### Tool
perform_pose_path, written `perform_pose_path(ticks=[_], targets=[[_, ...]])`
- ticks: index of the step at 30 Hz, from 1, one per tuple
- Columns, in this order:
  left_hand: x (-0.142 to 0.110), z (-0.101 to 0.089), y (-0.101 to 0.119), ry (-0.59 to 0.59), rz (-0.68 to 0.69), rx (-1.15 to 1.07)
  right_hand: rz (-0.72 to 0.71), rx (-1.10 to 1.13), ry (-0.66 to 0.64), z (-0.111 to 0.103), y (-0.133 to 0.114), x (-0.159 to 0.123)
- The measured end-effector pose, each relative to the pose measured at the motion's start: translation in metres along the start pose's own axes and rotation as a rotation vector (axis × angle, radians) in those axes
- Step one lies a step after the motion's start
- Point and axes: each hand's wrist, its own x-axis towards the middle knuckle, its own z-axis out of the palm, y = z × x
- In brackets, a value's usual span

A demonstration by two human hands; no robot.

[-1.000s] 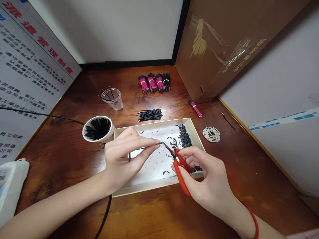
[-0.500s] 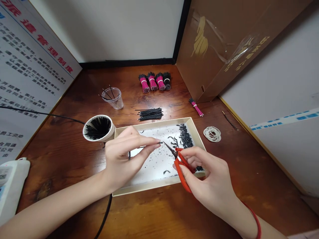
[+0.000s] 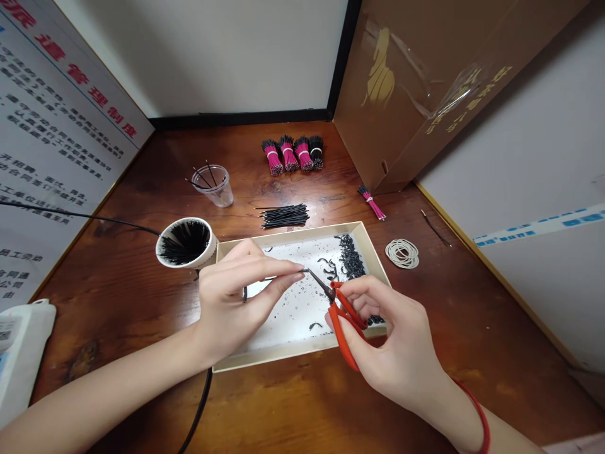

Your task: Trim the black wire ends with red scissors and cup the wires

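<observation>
Between thumb and forefinger, my left hand (image 3: 241, 296) pinches a thin black wire (image 3: 276, 276) whose tip points right. My right hand (image 3: 387, 334) is closed around the red handles of small scissors (image 3: 344, 315). The dark blades reach the wire's tip just beyond my left fingertips. Both hands are above a shallow cream box (image 3: 265, 360) with a white bottom. Black offcuts (image 3: 352, 258) lie heaped along the box's right side, and tiny bits are scattered over its floor. Part of the wire is hidden behind my left fingers.
A white paper cup (image 3: 208, 257) of black wires stands left of the box, a clear cup (image 3: 224, 192) behind it. Black wires (image 3: 284, 215) lie behind the box, with banded bundles (image 3: 289, 154) farther back. Rubber bands (image 3: 402, 253) and a small pink bundle (image 3: 372, 203) are at right.
My right hand has shifted slightly left with the scissors, bringing the blade tips onto the wire's end. My left hand has stayed almost still.
</observation>
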Motion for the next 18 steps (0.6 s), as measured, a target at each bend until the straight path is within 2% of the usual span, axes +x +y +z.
perform_pose_path(ticks=[11,18], targets=[[0.0000,0.0005,0.0002,0.001,0.011,0.003,-0.032,-0.031,0.032,0.0010,0.0011,0.0007],[-0.0015,0.0007,0.0015,0.007,-0.056,-0.005,-0.039,-0.058,0.065,0.0005,0.0020,-0.0013]])
